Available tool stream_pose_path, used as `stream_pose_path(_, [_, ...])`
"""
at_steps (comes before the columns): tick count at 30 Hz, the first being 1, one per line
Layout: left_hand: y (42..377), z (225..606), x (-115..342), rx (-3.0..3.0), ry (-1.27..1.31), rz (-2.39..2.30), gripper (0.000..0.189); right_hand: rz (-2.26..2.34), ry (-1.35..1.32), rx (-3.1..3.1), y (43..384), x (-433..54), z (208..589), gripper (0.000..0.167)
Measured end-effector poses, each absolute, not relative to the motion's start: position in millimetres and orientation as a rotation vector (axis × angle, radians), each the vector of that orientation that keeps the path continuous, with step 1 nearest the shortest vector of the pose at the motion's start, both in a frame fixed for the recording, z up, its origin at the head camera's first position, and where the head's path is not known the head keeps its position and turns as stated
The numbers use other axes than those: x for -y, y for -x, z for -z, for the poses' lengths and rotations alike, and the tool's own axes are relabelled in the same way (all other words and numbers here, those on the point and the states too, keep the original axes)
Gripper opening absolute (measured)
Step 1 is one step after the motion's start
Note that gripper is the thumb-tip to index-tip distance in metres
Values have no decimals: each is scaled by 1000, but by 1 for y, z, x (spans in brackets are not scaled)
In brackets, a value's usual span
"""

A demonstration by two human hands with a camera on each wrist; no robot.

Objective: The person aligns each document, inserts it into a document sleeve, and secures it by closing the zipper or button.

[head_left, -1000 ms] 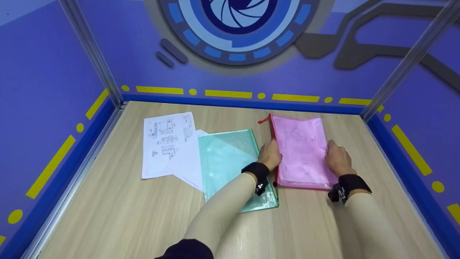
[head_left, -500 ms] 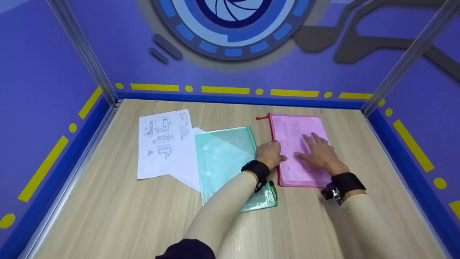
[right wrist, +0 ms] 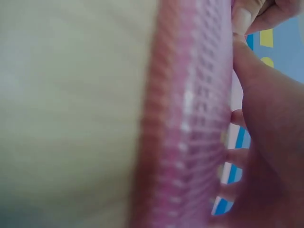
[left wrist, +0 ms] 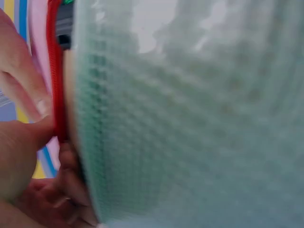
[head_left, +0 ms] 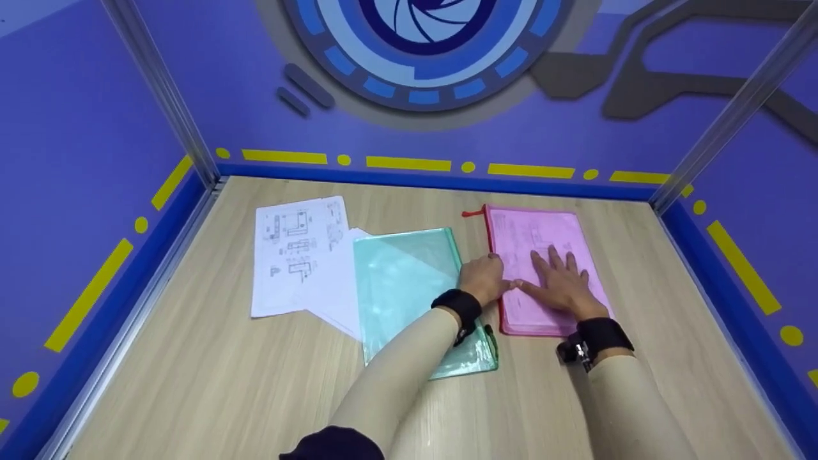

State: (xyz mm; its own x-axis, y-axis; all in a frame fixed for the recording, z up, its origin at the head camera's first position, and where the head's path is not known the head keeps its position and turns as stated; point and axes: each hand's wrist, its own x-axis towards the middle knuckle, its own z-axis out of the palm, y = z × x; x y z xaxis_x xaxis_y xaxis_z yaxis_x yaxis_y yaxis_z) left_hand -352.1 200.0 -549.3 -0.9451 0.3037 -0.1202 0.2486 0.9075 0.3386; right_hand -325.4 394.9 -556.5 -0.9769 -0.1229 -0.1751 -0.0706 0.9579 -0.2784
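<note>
A pink mesh zip pouch point(head_left: 530, 227) with printed paper showing through lies flat at the right of the table. My left hand point(head_left: 482, 280) pinches its left edge along the red zipper point(left wrist: 55, 76), thumb on top and fingers curled beneath. Spread flat on the pouch's face is my right hand point(head_left: 562, 287), its thumb reaching to the left thumb; straight fingers also show in the right wrist view. Under my left wrist lies a green mesh zip pouch point(head_left: 402, 268), partly hidden by the forearm and filling much of the left wrist view.
White sheets with technical drawings point(head_left: 297, 255) lie at the left, one tucked partly under the green pouch. A red zipper pull point(head_left: 473, 213) sticks out at the pink pouch's top left corner. Purple walls point(head_left: 396, 137) enclose the wooden tabletop point(head_left: 268, 383).
My right hand has left the pink pouch's right edge and spread out on its face, then slid left toward my left thumb. The pouch lies smoother. My left hand keeps its hold.
</note>
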Motion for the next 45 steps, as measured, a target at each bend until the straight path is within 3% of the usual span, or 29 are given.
stream_pose_path(3, [357,551,-190,-2906,-451,-590,64,437,163,-2963,332,-392,563,101])
stream_pose_path(8, [361,545,-162,-2868,-563,-822,69,483,160,-2997,338,-394,572,102])
stream_pose_path(15, [382,513,-82,-3017,-716,-678,59,475,264,-3103,343,-396,552,94])
stream_pose_path(20, [390,510,-13,-3204,-646,-642,67,497,354,-3191,339,-376,530,97])
stream_pose_path(24, [382,519,24,-3277,-514,-590,84,518,355,-3225,324,-359,522,106])
stream_pose_path(28, [371,524,43,-3289,-427,-529,97,518,315,-3292,309,-348,521,110])
stream_pose_path(36, [347,524,67,-3334,-238,-614,104,536,282,-3280,294,-332,526,110])
stream_pose_path(45, [334,528,90,-3301,-180,-701,108,446,350,-3271,306,-307,524,111])
